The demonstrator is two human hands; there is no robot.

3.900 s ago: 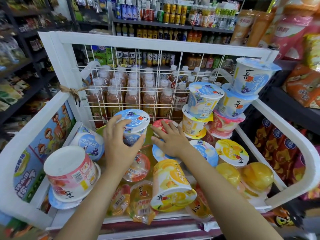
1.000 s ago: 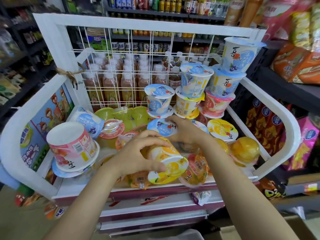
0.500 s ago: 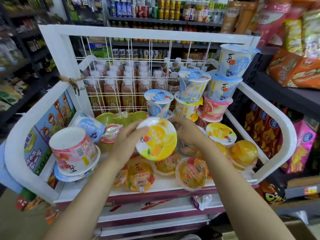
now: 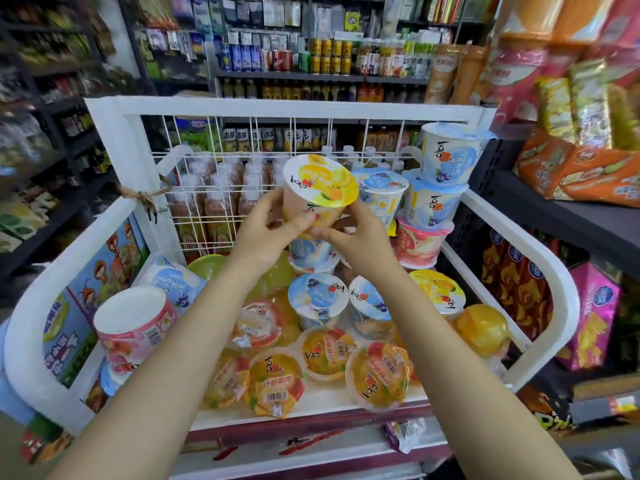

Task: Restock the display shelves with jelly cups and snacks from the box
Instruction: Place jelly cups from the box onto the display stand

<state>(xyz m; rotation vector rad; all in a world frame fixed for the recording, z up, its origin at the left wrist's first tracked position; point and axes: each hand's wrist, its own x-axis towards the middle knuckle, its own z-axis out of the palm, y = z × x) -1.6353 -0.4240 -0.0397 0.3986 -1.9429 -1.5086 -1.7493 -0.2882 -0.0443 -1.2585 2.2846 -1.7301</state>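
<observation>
A yellow-lidded jelly cup is held up in the air over the white display bin, lid tilted toward me. My left hand grips its left side and my right hand pinches its lower right side. Just behind it stands a blue-lidded cup on other cups. A stack of three cups rises at the back right. Below my hands lie blue-lidded cups and several clear fruit jelly cups.
A pink cup lies upside down at the bin's left. A wire grid backs the bin, with bottles behind. Snack bags fill a dark shelf on the right. Drink shelves stand farther back.
Both hands have lifted the yellow-lidded cup from low over the bin's pile to up near the back stack. It was lying on its side in the pile a second ago.
</observation>
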